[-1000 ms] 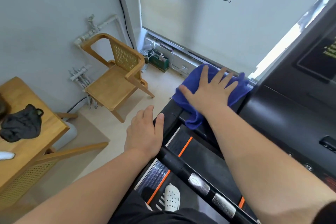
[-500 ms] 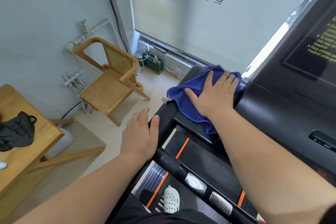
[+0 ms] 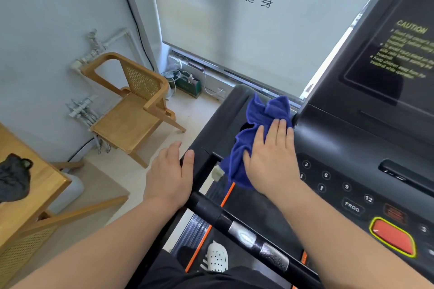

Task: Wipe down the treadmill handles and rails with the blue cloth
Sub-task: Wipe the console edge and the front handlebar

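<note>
The blue cloth (image 3: 254, 134) lies bunched on the black left side of the treadmill console (image 3: 220, 124), beside the screen housing. My right hand (image 3: 272, 159) lies flat on the cloth's lower part, fingers together, pressing it against the console next to the number buttons. My left hand (image 3: 170, 175) rests flat on the outer left end of the console, where the black handlebar (image 3: 237, 225) with silver pulse sensors begins; it holds nothing. The handlebar runs diagonally to the lower right.
A wooden cane chair (image 3: 136, 105) stands left of the treadmill by the wall pipes. A wooden table (image 3: 25, 197) with a black bag (image 3: 13, 176) sits at the left edge. A red stop button (image 3: 392, 237) and the belt with my white shoe (image 3: 217, 258) lie below.
My right hand has dragged the cloth back towards me along the console, from its far end to beside the number buttons. My left hand has stayed in place.
</note>
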